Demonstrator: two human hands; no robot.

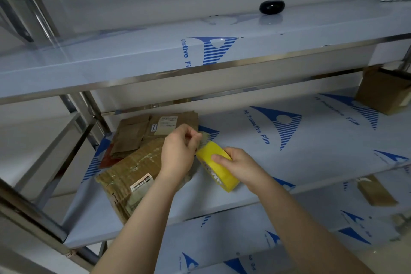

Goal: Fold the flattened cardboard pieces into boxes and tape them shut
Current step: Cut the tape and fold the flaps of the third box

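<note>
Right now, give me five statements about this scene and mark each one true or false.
1. The right hand grips the yellow tape roll. True.
2. The left hand lies flat and open. False: its fingers pinch the tape end beside the roll.
3. The flattened cardboard pieces lie left of the roll. True.
4. The black object sits among the cardboard pieces. False: it rests on the upper shelf.
5. A cardboard box stands far right on the same shelf as the cardboard pieces. True.
</note>
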